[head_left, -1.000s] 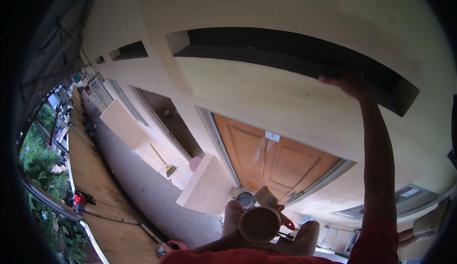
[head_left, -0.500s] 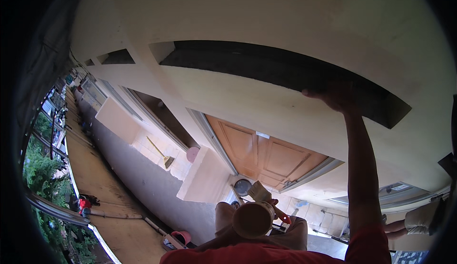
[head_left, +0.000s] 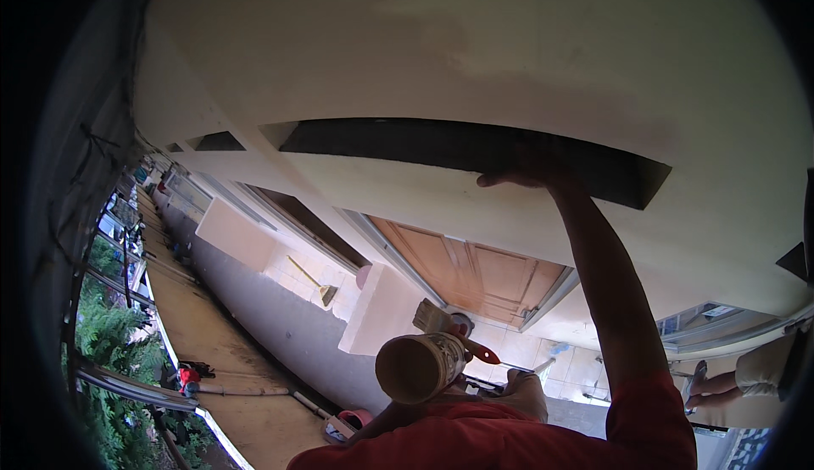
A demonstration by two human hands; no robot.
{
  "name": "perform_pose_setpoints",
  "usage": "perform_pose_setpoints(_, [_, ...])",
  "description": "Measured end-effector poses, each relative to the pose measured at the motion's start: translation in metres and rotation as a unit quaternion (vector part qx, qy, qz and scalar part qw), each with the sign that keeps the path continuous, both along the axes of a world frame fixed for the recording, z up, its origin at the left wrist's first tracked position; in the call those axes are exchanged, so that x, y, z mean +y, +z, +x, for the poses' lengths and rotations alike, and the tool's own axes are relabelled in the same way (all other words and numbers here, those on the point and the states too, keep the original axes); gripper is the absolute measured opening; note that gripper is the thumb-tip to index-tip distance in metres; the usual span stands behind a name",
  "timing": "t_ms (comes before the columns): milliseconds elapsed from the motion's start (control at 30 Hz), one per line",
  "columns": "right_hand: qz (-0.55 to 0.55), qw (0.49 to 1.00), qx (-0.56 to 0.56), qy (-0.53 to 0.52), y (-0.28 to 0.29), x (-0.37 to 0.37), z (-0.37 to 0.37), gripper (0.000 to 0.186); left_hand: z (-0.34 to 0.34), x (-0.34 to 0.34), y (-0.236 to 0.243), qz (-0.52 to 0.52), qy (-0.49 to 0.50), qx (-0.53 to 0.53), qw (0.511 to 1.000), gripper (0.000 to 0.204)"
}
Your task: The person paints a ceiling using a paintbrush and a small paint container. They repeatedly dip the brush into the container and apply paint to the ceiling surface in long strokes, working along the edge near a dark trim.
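Note:
My right hand [head_left: 521, 173] reaches up to the lower edge of a long dark recess [head_left: 407, 139] in the cream wall [head_left: 551, 46], its fingers curled over the edge and partly in shadow. Below, my left hand [head_left: 461, 328] holds a wide paintbrush [head_left: 437, 322] with an orange-red handle, together with a round paint container [head_left: 407, 368] that is tan inside. The container partly hides this hand. My red-sleeved right arm rises along the right.
A brown door [head_left: 458, 266] lies below the recess, near a pale partition [head_left: 373, 309], a broom [head_left: 326, 292] on tiles and a pink bucket [head_left: 363, 419]. A railing wall [head_left: 170, 300] runs along the left beside plants. At the right are another person's legs [head_left: 712, 385].
The view has shifted, so the recess sits lower in it. The container and brush have moved up and left relative to my body. My right hand still rests at the recess edge.

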State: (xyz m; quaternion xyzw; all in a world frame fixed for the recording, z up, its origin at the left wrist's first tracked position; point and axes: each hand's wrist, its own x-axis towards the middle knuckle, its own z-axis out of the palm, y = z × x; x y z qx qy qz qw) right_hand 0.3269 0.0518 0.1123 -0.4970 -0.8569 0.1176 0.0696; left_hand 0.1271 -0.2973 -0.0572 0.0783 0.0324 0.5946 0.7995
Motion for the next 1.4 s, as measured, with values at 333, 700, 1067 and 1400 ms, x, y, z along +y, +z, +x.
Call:
perform_pose_setpoints(333, [0.079,0.996,-0.019,-0.025,-0.03,0.002,-0.007,0.093,0.068,-0.013,0.018,0.014,0.068,-0.008,0.998,0.079])
perform_pose_setpoints(700, [0.021,0.997,-0.077,0.015,-0.016,0.008,0.003,0.112,0.118,-0.034,0.032,-0.002,0.107,-0.021,0.994,0.077])
perform_pose_setpoints(1067, [0.021,0.999,-0.047,0.008,-0.022,-0.003,0.006,0.101,0.104,-0.031,0.065,0.012,0.112,-0.059,0.992,0.075])
perform_pose_setpoints(1400, [0.012,0.997,-0.053,0.055,-0.028,0.003,-0.011,0.086,0.101,-0.004,0.111,-0.066,0.09,-0.163,0.98,0.071])
